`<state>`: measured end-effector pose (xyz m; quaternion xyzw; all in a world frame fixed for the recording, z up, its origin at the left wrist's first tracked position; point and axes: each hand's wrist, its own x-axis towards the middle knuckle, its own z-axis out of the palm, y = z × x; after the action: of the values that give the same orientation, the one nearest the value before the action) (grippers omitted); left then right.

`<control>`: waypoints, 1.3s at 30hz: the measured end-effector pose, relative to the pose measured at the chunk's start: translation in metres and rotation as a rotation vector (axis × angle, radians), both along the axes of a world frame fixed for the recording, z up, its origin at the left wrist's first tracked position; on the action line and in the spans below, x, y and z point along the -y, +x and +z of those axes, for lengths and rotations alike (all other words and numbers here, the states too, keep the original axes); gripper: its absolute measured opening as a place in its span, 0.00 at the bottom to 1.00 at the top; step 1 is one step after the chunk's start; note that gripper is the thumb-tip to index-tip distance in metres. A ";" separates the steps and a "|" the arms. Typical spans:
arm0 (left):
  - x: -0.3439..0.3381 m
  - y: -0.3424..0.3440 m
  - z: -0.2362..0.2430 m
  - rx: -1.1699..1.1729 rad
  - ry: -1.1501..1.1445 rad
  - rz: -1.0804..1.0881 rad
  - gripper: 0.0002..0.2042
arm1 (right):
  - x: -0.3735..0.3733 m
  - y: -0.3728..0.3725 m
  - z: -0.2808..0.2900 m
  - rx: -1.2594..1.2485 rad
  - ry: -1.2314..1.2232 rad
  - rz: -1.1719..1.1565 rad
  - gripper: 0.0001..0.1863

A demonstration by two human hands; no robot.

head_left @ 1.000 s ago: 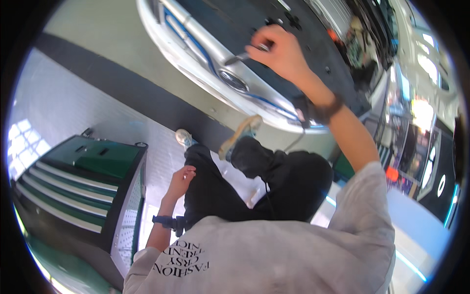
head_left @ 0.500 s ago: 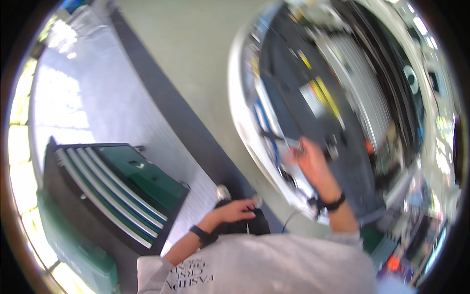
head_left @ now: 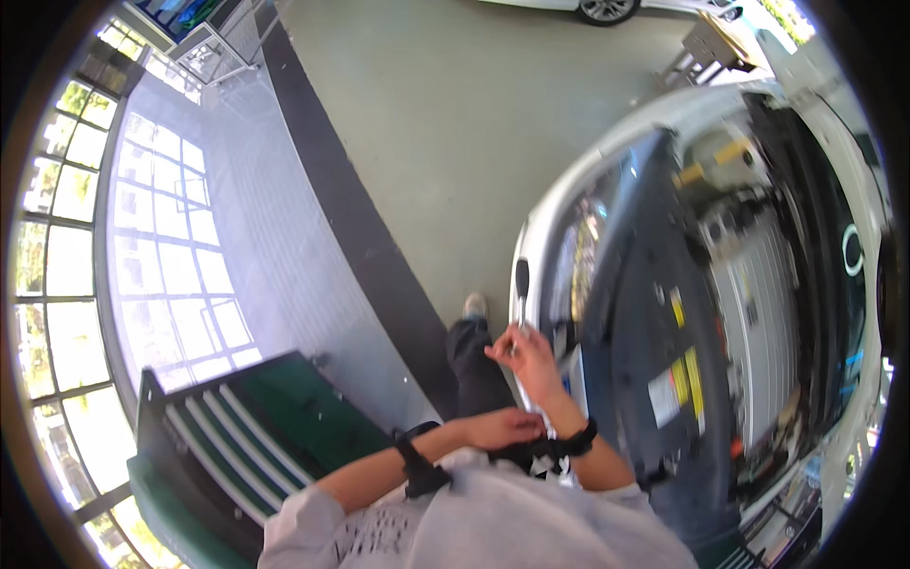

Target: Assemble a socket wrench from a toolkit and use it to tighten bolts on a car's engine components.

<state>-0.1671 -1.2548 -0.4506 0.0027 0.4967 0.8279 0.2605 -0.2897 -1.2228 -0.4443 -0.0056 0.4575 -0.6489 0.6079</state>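
My right hand (head_left: 533, 363) is closed on a black-handled tool (head_left: 522, 278) with a silver shaft, probably a ratchet wrench. It grips the metal end, and the black handle points away from me beside the car's pale front edge. Low in front of my waist, my left hand (head_left: 507, 429) has its fingers curled together close to my right wrist. Whatever its fingertips may hold is hidden. To the right lies the open engine bay of a white car (head_left: 533, 223), with a black cover (head_left: 626, 379) along its front.
A green and grey tool cabinet (head_left: 313, 408) stands at my left, beside tall windows (head_left: 71, 247). Grey floor (head_left: 427, 123) with a dark stripe (head_left: 351, 223) runs ahead. Another white car (head_left: 531, 3) and a small stand (head_left: 711, 45) are at the far end.
My view has turned and shifted away from the engine bay. My right hand has drawn back from over it with the black-handled tool. My left hand has moved right, near the right wrist.
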 end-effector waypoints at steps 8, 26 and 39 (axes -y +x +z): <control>0.239 -0.040 -0.155 0.126 -0.449 -0.133 0.10 | 0.128 -0.065 -0.126 -0.713 0.388 0.315 0.11; 0.465 -0.151 -0.688 0.296 -1.266 0.297 0.13 | 0.105 0.077 -0.196 -0.925 0.949 0.601 0.16; 0.449 -0.176 -0.456 -0.031 -0.964 -0.420 0.09 | 0.192 0.067 -0.173 -0.674 0.892 0.127 0.15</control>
<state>-0.3432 -1.7040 -0.9067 -0.0057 0.8136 0.4354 0.3853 -0.2225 -1.4152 -0.6168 0.0176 0.8552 -0.3171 0.4096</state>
